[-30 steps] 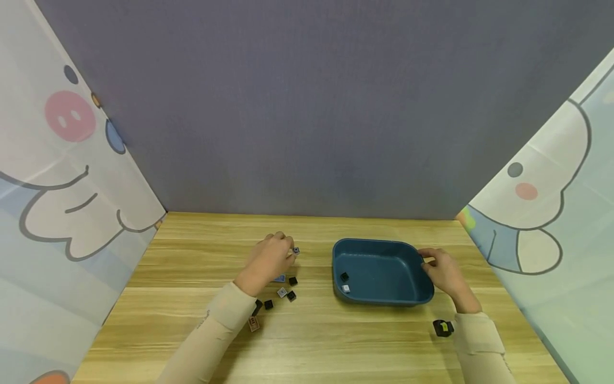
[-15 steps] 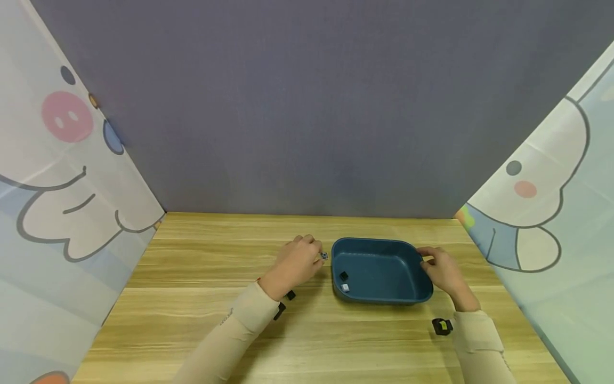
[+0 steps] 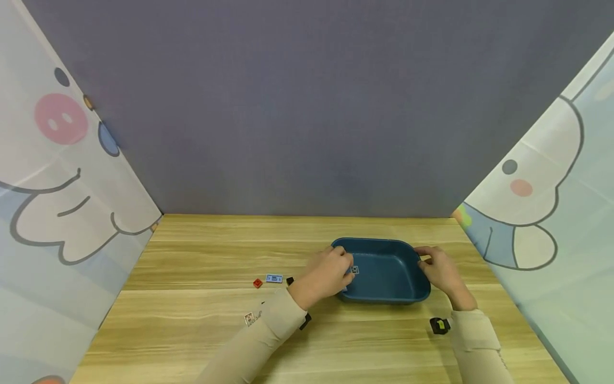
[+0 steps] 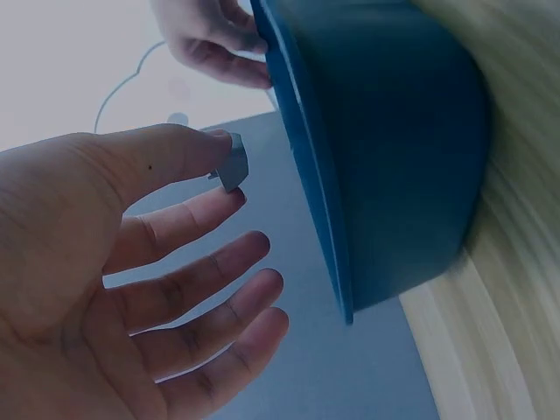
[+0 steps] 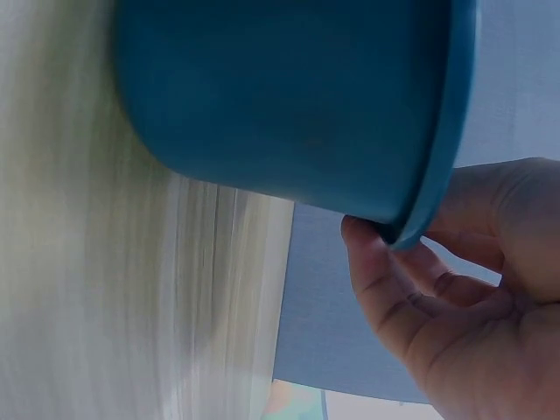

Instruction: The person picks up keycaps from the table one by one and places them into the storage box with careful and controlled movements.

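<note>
In the head view my left hand is over the left side of a dark blue plastic basin. Between thumb and index finger it pinches a small grey keycap, its other fingers spread loosely in the left wrist view. My right hand grips the basin's right rim, thumb on one side and fingers curled under the lip in the right wrist view. Left of the basin lie a red keycap, a wide light blue keycap and a pale keycap. My left hand hides most of the basin's left end.
A black wrist strap piece with a yellow-green mark is by the right wrist, and another black piece by the left. The wooden table ends at a grey panel, with cartoon-printed sheets at both sides.
My left hand has carried the keycap rightward from the loose keycaps to over the basin's left side. My right hand stays on the rim.
</note>
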